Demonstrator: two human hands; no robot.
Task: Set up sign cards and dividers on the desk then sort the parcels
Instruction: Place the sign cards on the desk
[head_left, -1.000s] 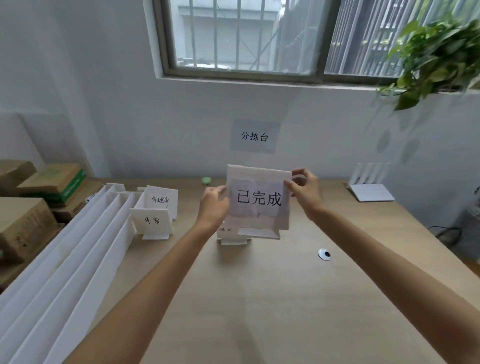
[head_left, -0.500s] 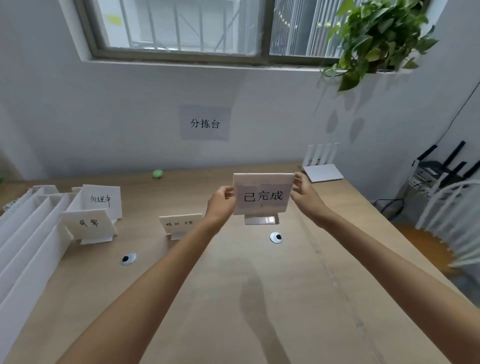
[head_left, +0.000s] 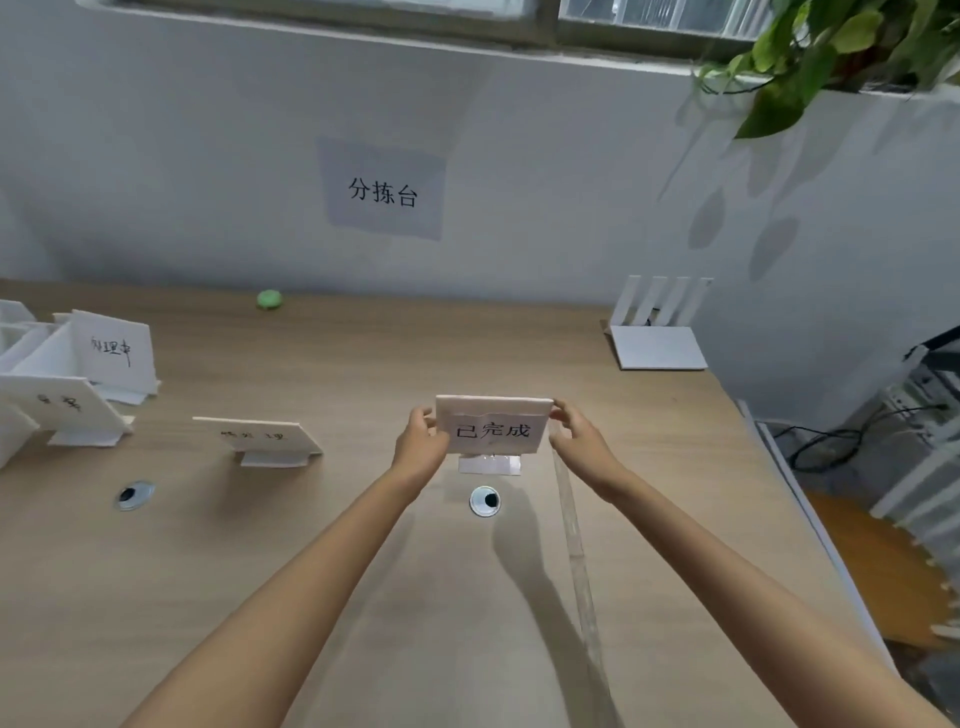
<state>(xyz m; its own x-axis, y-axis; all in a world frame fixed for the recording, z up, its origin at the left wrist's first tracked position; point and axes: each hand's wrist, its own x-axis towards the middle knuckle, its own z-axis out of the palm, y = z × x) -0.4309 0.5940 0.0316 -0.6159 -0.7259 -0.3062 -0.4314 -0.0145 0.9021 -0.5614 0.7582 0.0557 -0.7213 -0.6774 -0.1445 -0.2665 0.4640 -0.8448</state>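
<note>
Two slender forearms show from the bottom edge upward: the left forearm (head_left: 322, 587) and the right forearm (head_left: 727, 577) — both bare along all their visible length. The left hand (head_left: 418, 447) and right hand (head_left: 576, 441) are bare as well — fingernails too small to judge.

A pale wooden desk (head_left: 363, 597) carries a sorting set-up. At the far left, white dividers (head_left: 21, 358) lie bunched together, with two handwritten signs upright against them: the far card (head_left: 111, 351) and the near card (head_left: 57, 408). Just right of these, a third card (head_left: 254, 435) leans back on its stand. Right of centre is a printed card (head_left: 493, 431); whether its clear base touches the wood cannot be told. Just near of it sits the right grommet (head_left: 485, 501), with the left grommet (head_left: 134, 494) well apart. A green lump (head_left: 269, 299) lies at the far edge, a white router (head_left: 657, 345) at the far right. A clear strip (head_left: 574, 530) runs toward the near edge.
</note>
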